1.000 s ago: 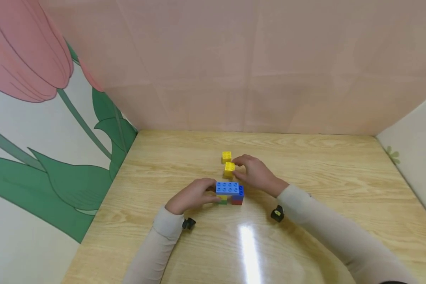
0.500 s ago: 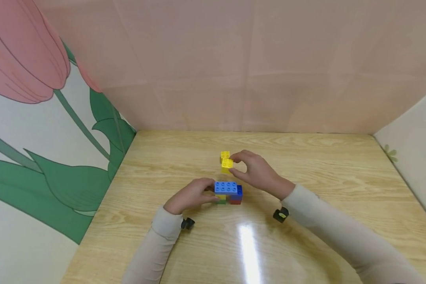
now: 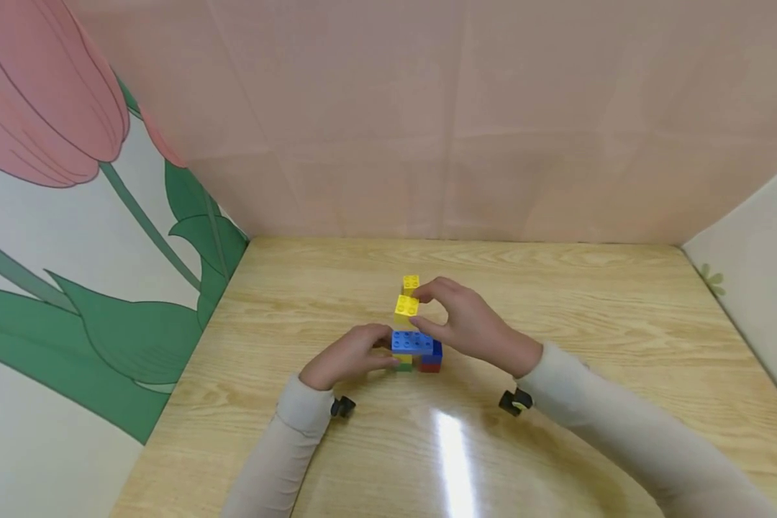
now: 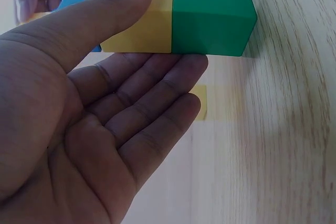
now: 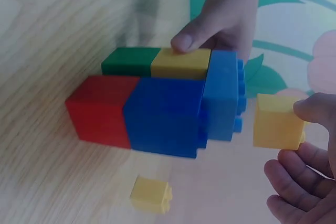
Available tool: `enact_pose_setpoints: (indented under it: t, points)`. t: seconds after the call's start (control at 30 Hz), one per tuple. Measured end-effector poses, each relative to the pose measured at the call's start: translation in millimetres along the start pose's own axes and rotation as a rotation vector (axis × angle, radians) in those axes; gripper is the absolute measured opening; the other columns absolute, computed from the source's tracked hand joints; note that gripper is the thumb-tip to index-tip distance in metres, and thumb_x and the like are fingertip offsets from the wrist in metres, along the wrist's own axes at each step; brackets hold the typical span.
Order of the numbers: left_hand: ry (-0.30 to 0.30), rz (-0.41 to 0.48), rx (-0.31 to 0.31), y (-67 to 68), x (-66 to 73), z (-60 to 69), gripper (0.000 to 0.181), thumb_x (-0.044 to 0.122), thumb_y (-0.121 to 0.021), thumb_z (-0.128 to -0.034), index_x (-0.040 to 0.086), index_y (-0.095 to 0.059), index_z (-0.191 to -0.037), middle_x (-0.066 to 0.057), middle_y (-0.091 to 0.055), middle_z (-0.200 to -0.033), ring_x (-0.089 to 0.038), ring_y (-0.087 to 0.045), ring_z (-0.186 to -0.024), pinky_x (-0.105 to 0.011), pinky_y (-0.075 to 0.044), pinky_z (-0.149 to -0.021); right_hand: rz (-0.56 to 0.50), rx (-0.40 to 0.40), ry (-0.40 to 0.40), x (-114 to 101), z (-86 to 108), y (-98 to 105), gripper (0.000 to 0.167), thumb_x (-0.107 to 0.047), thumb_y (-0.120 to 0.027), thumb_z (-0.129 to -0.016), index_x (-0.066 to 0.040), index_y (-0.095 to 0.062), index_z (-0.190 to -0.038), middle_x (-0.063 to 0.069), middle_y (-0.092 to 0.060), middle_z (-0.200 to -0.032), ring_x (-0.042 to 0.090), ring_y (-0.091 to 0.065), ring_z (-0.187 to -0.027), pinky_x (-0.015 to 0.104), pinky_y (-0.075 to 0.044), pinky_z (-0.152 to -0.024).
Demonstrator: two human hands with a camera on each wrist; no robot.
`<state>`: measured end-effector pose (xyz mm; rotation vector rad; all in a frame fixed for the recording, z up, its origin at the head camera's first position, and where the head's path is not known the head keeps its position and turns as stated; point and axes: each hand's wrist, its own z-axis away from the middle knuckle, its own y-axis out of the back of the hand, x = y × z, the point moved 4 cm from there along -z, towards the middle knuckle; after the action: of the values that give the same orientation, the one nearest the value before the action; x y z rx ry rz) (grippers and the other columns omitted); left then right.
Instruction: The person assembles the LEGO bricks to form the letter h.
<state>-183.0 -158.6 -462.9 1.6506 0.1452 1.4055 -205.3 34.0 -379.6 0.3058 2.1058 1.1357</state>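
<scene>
A light blue brick (image 3: 411, 341) bridges two short stacks: yellow (image 4: 139, 14) on green (image 4: 212, 17), and dark blue (image 5: 165, 116) on red (image 5: 102, 111). My left hand (image 3: 348, 357) grips the yellow-and-green stack from the left, thumb on the yellow brick in the left wrist view. A separate yellow brick (image 5: 278, 121) is pinched between the thumb and fingers of my right hand (image 3: 475, 324). In the right wrist view a gap shows between that brick and the studs of the light blue one.
Another yellow brick (image 3: 411, 283) stands on the wooden table (image 3: 557, 288) behind the stacks. A pink cloth wall (image 3: 460, 144) rises at the back, with a flower-patterned wall (image 3: 129, 316) on the left.
My right hand has lifted its yellow brick and brought it left, then nearer, to just behind and above the light blue brick. My left hand keeps its hold.
</scene>
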Motion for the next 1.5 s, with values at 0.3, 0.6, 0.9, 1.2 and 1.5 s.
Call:
enact_pose_setpoints:
  t: [0.3,0.6,0.9,1.2,1.5]
  points:
    - [-0.018,-0.008,0.009,1.4,0.4,1.1,0.034,0.035,-0.069,-0.0914,0.020,-0.062,-0.121,0.012,-0.065,-0.109,-0.008,-0.062,-0.104,-0.031,-0.051,-0.091,-0.007,-0.051,0.010,-9.9,3.8,-6.5,0.034,-0.035,-0.073,-0.088,-0.015,-0.063,-0.114,-0.004,-0.061,-0.106,0.011,-0.061,-0.096,0.033,-0.055,-0.081]
    - [0.002,-0.032,0.013,1.6,0.4,2.2,0.038,0.036,-0.069,-0.0909,0.019,-0.062,-0.124,0.012,-0.065,-0.110,-0.006,-0.061,-0.104,-0.029,-0.050,-0.091,-0.001,-0.067,0.017,-12.1,11.1,-10.5,0.034,-0.035,-0.072,-0.089,-0.015,-0.062,-0.116,-0.004,-0.061,-0.106,0.010,-0.061,-0.096,0.032,-0.055,-0.080]
    - [-0.013,-0.030,0.019,1.5,1.2,1.8,0.040,0.034,-0.070,-0.0905,0.019,-0.061,-0.127,0.012,-0.064,-0.113,-0.003,-0.060,-0.104,-0.028,-0.050,-0.092,-0.016,-0.059,0.045,-12.4,14.1,-12.5,0.035,-0.034,-0.072,-0.090,-0.015,-0.062,-0.117,-0.004,-0.060,-0.106,0.009,-0.060,-0.095,0.031,-0.055,-0.078]
    - [-0.020,-0.025,0.019,0.9,0.7,1.5,0.040,0.033,-0.071,-0.0903,0.020,-0.061,-0.126,0.013,-0.065,-0.111,-0.003,-0.060,-0.103,-0.031,-0.050,-0.092,-0.014,-0.071,0.058,-14.1,15.1,-13.5,0.035,-0.033,-0.070,-0.091,-0.014,-0.062,-0.119,0.000,-0.064,-0.109,0.011,-0.061,-0.098,0.032,-0.055,-0.081]
    - [-0.026,-0.025,0.016,0.8,-1.2,1.5,0.037,0.034,-0.070,-0.0907,0.021,-0.061,-0.124,0.013,-0.064,-0.111,-0.003,-0.060,-0.103,-0.031,-0.051,-0.092,-0.017,-0.077,0.068,-13.6,15.0,-13.2,0.033,-0.032,-0.070,-0.091,-0.014,-0.063,-0.119,0.001,-0.065,-0.105,0.009,-0.061,-0.092,0.030,-0.055,-0.077]
